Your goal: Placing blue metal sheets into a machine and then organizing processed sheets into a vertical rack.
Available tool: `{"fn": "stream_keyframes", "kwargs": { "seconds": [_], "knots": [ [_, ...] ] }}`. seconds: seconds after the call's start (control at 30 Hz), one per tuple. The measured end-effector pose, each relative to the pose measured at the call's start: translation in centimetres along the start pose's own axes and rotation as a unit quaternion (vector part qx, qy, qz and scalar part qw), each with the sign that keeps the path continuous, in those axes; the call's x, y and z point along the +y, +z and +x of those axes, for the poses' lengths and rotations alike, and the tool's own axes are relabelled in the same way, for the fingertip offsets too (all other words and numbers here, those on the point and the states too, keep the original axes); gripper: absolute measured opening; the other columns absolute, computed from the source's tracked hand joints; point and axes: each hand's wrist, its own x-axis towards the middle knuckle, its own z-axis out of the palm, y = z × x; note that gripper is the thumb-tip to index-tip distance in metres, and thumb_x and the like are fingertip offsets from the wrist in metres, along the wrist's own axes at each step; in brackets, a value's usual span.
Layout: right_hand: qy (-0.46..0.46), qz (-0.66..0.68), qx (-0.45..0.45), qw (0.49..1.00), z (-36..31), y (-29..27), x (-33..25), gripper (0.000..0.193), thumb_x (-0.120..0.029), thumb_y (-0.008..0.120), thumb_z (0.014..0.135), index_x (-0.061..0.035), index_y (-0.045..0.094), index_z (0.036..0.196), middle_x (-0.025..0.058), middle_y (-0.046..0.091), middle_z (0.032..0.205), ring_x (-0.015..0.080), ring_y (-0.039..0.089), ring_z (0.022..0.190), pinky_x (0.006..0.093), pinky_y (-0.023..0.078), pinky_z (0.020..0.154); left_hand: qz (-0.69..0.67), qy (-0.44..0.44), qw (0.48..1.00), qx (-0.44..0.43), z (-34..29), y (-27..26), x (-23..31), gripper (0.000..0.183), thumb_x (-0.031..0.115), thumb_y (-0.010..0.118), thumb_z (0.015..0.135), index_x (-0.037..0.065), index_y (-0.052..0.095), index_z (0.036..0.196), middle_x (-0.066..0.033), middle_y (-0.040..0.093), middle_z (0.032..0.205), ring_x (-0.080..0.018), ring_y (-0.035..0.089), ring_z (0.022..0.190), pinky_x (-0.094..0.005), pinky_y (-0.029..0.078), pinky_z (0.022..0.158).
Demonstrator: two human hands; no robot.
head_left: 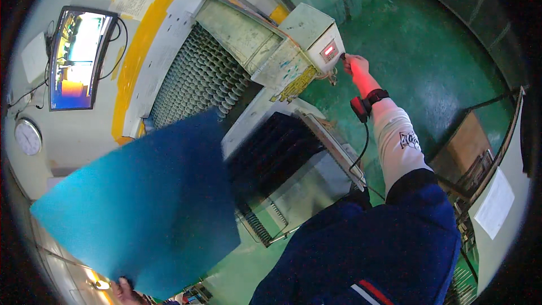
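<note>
My left hand (125, 292), at the bottom left, grips the edge of a large flat blue sheet (152, 203). Only part of that hand shows; the sheet hides the rest. The sheet is tilted and slightly blurred, and covers the near end of the conveyor in this view. My right arm reaches far forward, and the right hand (357, 65) is closed on a small black knob (342, 56) at the side of a white control box (323, 39). A red lit display glows on the box's face. A black and red device is strapped round my right wrist.
A conveyor (197, 73) with rows of grey discs runs at centre left. Below it stands a rack (339, 158) with dark panels. A monitor (73, 62) and a round clock (28, 136) hang on the left. A brown board (466, 141) leans at the right.
</note>
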Motion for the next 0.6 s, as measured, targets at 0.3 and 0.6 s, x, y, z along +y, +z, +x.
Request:
{"fn": "stream_keyframes", "kwargs": {
  "seconds": [0.3,0.6],
  "knots": [
    [-0.017,-0.012,0.043,0.999,-0.1,0.1,-0.2,0.017,-0.011,0.069,0.090,0.0027,0.060,0.093,0.0041,0.056,0.071,0.0105,0.049,0.053,0.0258,0.038,0.043,0.198,0.115,0.973,-0.020,8.9,-8.8,-12.3,0.049,0.023,0.063,0.096,0.002,0.051,0.139,-0.0196,0.056,0.134,-0.0341,0.054,0.116,-0.0425,0.040,0.106],
    [-0.015,0.025,0.010,1.000,0.7,-0.6,0.3,0.016,-0.010,0.067,0.091,0.0039,0.059,0.090,0.0027,0.052,0.067,0.0101,0.045,0.049,0.0262,0.034,0.042,-0.337,-0.193,0.907,-0.160,12.6,-1.7,-21.8,0.053,0.041,0.061,0.096,0.005,0.052,0.135,-0.0109,0.057,0.130,-0.0296,0.054,0.114,-0.0477,0.045,0.097]
  ]
}}
